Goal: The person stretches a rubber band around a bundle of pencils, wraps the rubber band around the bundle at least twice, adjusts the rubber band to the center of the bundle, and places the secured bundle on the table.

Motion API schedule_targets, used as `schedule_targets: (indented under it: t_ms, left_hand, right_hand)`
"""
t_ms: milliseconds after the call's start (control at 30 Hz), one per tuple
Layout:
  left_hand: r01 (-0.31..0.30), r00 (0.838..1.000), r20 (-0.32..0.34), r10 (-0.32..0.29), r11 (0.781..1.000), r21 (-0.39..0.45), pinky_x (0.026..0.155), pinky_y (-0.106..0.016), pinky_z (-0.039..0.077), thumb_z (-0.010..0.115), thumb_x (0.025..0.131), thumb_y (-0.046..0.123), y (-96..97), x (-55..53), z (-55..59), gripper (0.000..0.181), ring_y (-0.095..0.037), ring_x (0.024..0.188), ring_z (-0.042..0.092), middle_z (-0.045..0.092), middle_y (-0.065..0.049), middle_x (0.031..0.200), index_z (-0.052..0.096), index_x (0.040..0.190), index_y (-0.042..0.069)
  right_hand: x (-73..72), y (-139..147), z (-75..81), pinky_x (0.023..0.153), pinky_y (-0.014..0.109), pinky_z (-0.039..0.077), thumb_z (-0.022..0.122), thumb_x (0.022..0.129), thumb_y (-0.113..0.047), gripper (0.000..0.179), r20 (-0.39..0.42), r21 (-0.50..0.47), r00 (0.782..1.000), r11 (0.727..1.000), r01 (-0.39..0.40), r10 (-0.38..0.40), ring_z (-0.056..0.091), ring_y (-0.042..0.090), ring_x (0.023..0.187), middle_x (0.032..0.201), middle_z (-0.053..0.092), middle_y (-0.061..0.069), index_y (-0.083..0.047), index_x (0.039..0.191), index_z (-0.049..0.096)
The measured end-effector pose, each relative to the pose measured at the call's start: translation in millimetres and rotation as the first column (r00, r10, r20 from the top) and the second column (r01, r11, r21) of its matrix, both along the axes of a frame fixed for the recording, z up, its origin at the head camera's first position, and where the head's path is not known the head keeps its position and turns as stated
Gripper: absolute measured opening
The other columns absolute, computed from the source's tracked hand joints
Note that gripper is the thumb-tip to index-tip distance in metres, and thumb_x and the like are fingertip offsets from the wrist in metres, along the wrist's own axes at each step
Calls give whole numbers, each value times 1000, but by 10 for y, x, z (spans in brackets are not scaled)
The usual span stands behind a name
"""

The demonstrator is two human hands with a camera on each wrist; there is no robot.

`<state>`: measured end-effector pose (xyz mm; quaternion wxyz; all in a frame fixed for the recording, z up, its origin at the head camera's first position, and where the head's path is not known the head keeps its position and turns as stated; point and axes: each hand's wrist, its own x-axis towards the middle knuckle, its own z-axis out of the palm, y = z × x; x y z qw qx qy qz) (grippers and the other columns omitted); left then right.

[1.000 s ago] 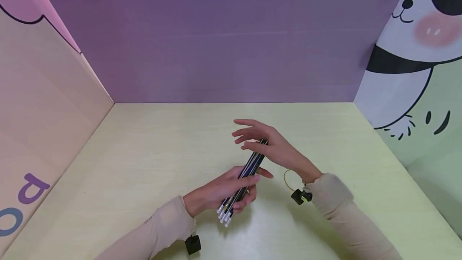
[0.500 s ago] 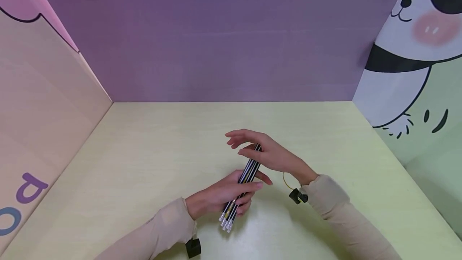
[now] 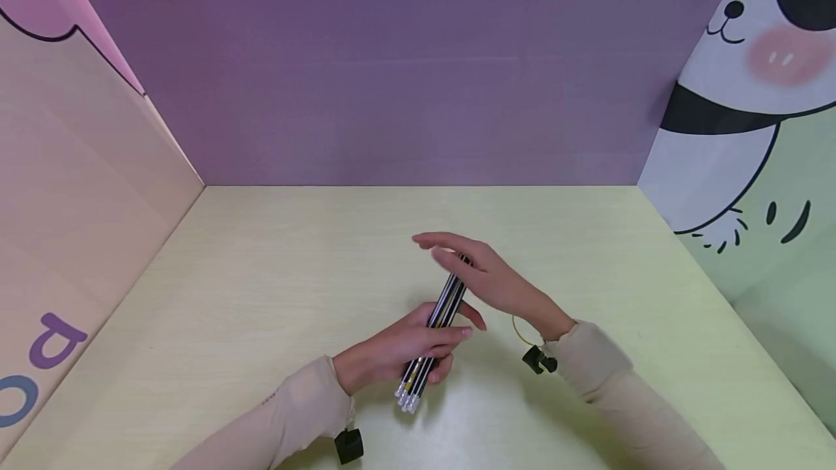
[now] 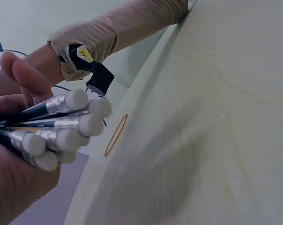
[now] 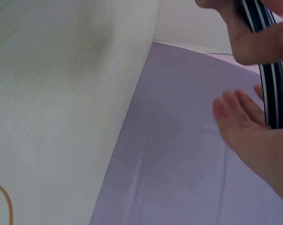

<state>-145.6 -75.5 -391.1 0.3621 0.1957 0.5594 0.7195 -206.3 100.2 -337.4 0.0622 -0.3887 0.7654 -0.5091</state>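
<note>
My left hand point(image 3: 408, 343) grips a bundle of striped dark pencils point(image 3: 449, 302) above the table, fingers and thumb wrapped round it. White erasers point(image 4: 66, 131) at the near ends stick out below that hand, fairly level with each other. At the bundle's upper end, my right hand point(image 3: 493, 274) lies with its fingers extended and its palm at the pencil ends. In the right wrist view those ends meet the right palm point(image 5: 254, 136); their exact tips are hidden. A thin orange ring point(image 4: 116, 135), like a rubber band, lies on the table, partly behind the right wrist in the head view.
The pale wooden table point(image 3: 294, 260) reaches back to a purple wall panel point(image 3: 418, 78). Printed panels stand on both sides, a pink one point(image 3: 85, 187) at left and a panda one point(image 3: 738, 165) at right. Small black cameras point(image 3: 349, 446) hang from the wrists.
The right hand has come down and slightly left over the pencil ends. The pencils, spread at their lower ends before, now sit closer together in the left hand.
</note>
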Motion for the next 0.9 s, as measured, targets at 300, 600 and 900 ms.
schedule_targets:
  t_ms: [300,600,900]
  left_hand:
    - [12,1000,17,-12,999,35,42,-25,42,56,103,26,12,33,26,31,-13,39,50,28,3,52,55,126,4]
    - [-153,988,19,153,988,35,44,-24,38,53,104,27,-35,-30,61,28,-14,39,45,28,3,54,51,118,3]
    - [-283,959,4,284,957,64,45,-25,37,55,103,30,-94,-118,145,27,-13,40,47,31,4,52,51,116,6]
  right_hand:
    - [43,-38,-31,102,34,48,51,105,-20,35,-18,15,999,999,-46,47,59,14,123,131,63,-5,-22,140,56]
    - [12,-60,-38,104,42,46,45,108,-27,36,143,-122,990,992,25,-7,59,20,122,134,61,0,-19,143,49]
    - [46,-85,-68,88,33,45,42,108,-37,45,288,-112,957,991,68,-33,59,24,107,135,57,6,-27,151,37]
